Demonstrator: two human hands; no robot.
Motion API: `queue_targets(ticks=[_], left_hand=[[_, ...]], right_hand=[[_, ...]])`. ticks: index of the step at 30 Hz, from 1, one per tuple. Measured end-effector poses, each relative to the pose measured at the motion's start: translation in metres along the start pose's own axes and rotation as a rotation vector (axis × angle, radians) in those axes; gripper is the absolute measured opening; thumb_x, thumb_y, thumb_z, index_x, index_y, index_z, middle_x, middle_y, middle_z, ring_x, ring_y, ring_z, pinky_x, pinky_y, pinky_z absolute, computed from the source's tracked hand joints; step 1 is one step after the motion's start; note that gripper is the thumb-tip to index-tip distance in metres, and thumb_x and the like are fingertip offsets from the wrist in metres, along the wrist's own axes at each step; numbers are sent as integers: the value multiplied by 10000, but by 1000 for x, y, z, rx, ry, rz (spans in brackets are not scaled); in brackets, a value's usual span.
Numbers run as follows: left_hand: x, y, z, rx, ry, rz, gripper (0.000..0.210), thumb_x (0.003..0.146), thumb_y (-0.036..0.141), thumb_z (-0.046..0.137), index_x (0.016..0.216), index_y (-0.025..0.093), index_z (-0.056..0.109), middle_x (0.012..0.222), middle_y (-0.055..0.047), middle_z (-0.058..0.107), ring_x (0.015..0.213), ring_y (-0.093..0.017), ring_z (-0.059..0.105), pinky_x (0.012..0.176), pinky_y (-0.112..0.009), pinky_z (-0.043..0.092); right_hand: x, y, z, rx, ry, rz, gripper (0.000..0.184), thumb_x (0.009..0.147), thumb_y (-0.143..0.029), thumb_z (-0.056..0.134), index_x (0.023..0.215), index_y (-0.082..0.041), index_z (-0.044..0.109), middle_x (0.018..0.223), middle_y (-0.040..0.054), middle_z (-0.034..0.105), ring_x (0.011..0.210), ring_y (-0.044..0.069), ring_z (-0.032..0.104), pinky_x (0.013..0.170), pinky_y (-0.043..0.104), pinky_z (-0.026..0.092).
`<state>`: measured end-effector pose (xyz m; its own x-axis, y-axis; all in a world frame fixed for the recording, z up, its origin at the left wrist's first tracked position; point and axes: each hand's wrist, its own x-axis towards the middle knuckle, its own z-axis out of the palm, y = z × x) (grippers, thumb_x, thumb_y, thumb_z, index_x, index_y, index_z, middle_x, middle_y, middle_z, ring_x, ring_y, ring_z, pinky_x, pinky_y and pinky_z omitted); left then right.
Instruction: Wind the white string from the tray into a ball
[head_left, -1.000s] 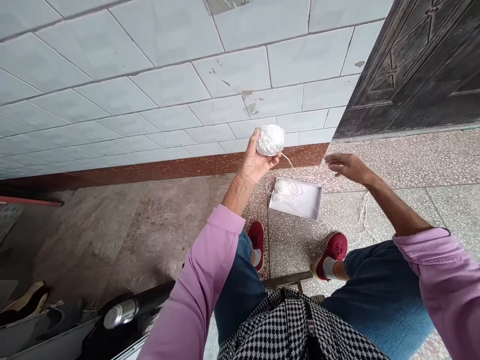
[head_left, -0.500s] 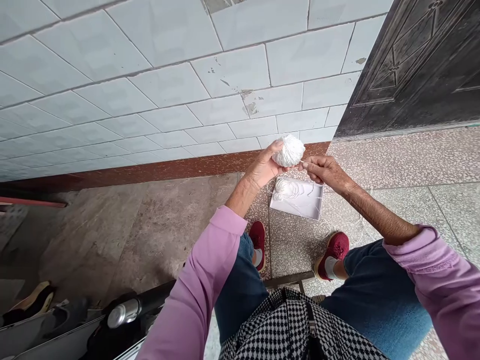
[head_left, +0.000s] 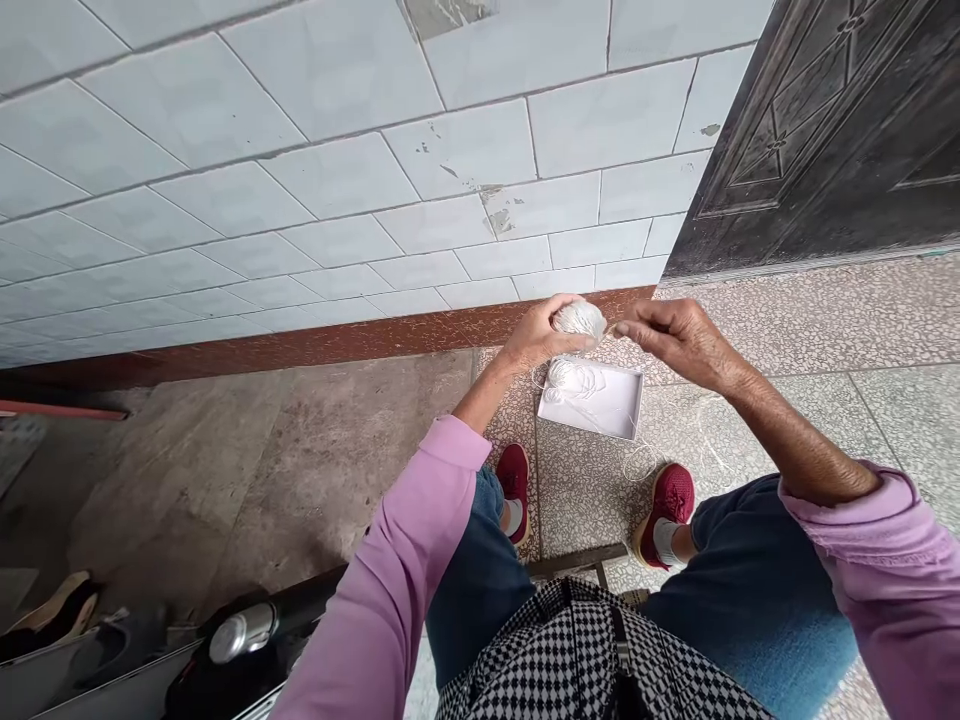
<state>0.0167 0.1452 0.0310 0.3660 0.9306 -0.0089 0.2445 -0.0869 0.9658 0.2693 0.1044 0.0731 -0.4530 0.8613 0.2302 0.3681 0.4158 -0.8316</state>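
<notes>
A ball of white yarn (head_left: 579, 318) is gripped in my left hand (head_left: 541, 335), thumb above and fingers wrapped beneath it. Just right of the ball, my right hand (head_left: 679, 340) pinches the strand of yarn that runs off it. Below both hands a shallow white box (head_left: 626, 400) lies on the floor, with a loose heap of white yarn (head_left: 574, 380) in its left part. Thin loops of yarn (head_left: 639, 460) trail over the box's edge onto the floor near my right shoe.
A tiled wall (head_left: 315, 200) rises ahead, with a dark door (head_left: 840, 130) at right. My red shoes (head_left: 673, 495) stand either side of the box's near edge. At lower left are a metal-capped dark object (head_left: 241, 632) and a pair of shoes (head_left: 56, 612).
My left hand has turned the ball, so its fingers now cover the near side. My right hand has shifted slightly right and rotated, still pinching the strand. Floor loops have moved.
</notes>
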Motion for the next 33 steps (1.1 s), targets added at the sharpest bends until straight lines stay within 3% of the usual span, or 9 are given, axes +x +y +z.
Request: queue_targets(ticks=[6, 9, 13, 19, 22, 25, 29, 33], left_hand=[[-7, 10, 9, -20, -351, -22, 705, 646, 427, 964, 1260, 152, 755, 1190, -122, 763, 1019, -259, 697, 901, -386, 560], [-9, 11, 10, -179, -425, -37, 704, 643, 381, 962, 1274, 153, 751, 1162, -111, 749, 981, -236, 690, 847, -351, 558], [-11, 10, 15, -442, -360, -61, 716, 640, 371, 961, 1287, 178, 724, 1193, -111, 732, 1008, -237, 695, 836, -343, 584], [-6, 9, 25, -704, -196, -94, 760, 664, 445, 951, 1339, 218, 684, 1290, -128, 734, 1199, -310, 708, 947, -409, 617], [-5, 6, 31, -773, -115, -101, 718, 677, 483, 939, 1281, 179, 695, 1236, -147, 747, 1247, -343, 700, 989, -447, 619], [-6, 4, 35, -882, -15, -73, 764, 694, 470, 947, 1349, 197, 666, 1292, -144, 738, 1348, -368, 663, 1023, -463, 620], [-7, 6, 35, -887, 71, -51, 818, 716, 447, 959, 1433, 260, 612, 1386, -118, 711, 1374, -351, 655, 1034, -453, 623], [-7, 9, 22, -640, 10, -90, 825, 666, 441, 1014, 1373, 257, 632, 1340, -111, 725, 1210, -293, 726, 969, -405, 644]], right_hand=[[12, 27, -2, 171, 23, 3, 532, 985, -636, 766, 719, -204, 604, 663, -20, 492, 626, 109, 400, 592, 313, 314], [15, 36, 8, 327, 14, 61, 578, 931, -713, 800, 732, -218, 577, 640, -39, 472, 585, 94, 384, 539, 290, 304], [18, 43, 20, 478, 95, 186, 507, 877, -689, 848, 865, -233, 628, 622, -57, 494, 519, 83, 376, 462, 261, 282], [25, 48, 35, 519, 248, 275, 242, 931, -457, 743, 921, -238, 640, 582, -61, 468, 483, 89, 362, 425, 248, 253], [24, 42, 32, 435, 204, 249, 157, 957, -361, 661, 878, -229, 628, 576, -50, 458, 496, 96, 371, 444, 253, 277], [21, 32, 26, 372, 42, 183, 143, 942, -333, 700, 890, -217, 636, 634, -31, 506, 558, 111, 442, 494, 262, 370], [16, 26, 25, 406, -118, 178, 409, 867, -455, 875, 1133, -222, 670, 741, -29, 558, 646, 139, 499, 528, 269, 432], [15, 31, 30, 335, -12, 189, 542, 863, -662, 870, 1138, -233, 684, 676, -48, 502, 604, 135, 426, 502, 271, 337]])
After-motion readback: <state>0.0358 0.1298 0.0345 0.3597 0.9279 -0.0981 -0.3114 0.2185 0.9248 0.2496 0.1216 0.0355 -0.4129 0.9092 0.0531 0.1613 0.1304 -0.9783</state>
